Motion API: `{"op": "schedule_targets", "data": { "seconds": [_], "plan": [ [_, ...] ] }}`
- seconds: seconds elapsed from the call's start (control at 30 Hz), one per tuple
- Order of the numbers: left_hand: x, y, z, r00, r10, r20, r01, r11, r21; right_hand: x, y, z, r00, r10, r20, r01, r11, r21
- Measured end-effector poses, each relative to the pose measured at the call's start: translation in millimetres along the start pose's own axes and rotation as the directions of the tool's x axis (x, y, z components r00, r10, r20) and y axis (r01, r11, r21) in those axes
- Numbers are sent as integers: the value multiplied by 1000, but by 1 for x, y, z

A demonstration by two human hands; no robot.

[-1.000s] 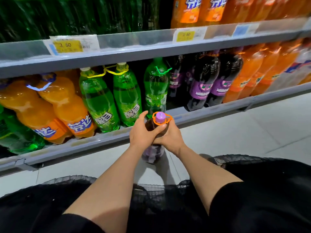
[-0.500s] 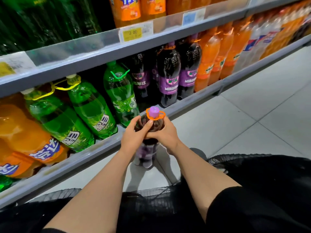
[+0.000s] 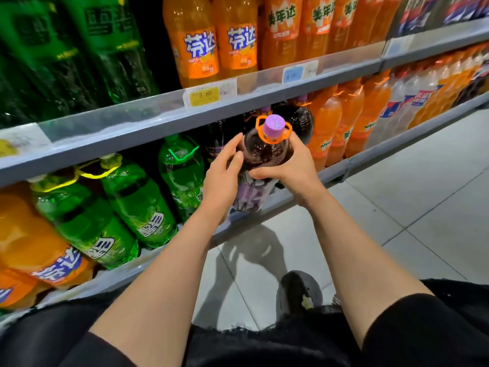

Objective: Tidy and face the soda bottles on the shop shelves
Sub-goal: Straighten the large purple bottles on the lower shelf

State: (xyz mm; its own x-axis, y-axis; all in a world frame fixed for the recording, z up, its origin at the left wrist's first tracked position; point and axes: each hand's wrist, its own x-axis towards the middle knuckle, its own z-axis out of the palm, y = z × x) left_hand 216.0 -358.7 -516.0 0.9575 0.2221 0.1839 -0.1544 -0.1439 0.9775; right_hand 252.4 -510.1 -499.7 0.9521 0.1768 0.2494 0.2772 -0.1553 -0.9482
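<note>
I hold a large dark grape soda bottle (image 3: 260,152) with a purple cap and an orange carry ring in front of the bottom shelf (image 3: 304,192). My right hand (image 3: 288,168) grips its shoulder from the right, thumb across the front. On the bottle's left side lies my left hand (image 3: 223,176), its fingers nearly straight against the plastic. Behind the bottle stand more dark grape bottles (image 3: 301,120). Green soda bottles (image 3: 182,170) lean to the left of them, orange ones (image 3: 344,120) stand to the right.
The upper shelf (image 3: 238,107) carries green and orange bottles with a yellow price tag (image 3: 204,96) on its rail. Orange bottles (image 3: 34,250) lie tilted at the far left. Grey floor tiles (image 3: 410,207) stretch to the right. My shoe (image 3: 299,290) shows below.
The bottle has risen and moved toward the bottom shelf, in front of the dark grape bottles. The view has swung left to right along the shelves. My left hand's fingers have loosened.
</note>
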Motion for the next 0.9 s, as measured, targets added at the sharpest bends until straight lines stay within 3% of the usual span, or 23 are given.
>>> {"op": "schedule_targets", "data": {
  "seconds": [0.3, 0.5, 0.7, 0.9],
  "plan": [
    [25, -25, -23, 985, -56, -163, 58, 998, 10, 56, 18, 42, 979, -27, 201, 22, 999, 27],
    [30, -31, -21, 986, -88, -140, 99, 993, 71, 86, 24, 52, 941, -14, 337, 10, 1000, 12],
    [25, -48, -15, 981, -137, -139, 155, 979, 131, 94, 50, 61, 928, 115, 355, -114, 993, -25],
    [27, -55, -18, 974, -180, -141, 210, 948, 240, 98, 61, 67, 933, 145, 328, -156, 988, 9]
  ]
}}
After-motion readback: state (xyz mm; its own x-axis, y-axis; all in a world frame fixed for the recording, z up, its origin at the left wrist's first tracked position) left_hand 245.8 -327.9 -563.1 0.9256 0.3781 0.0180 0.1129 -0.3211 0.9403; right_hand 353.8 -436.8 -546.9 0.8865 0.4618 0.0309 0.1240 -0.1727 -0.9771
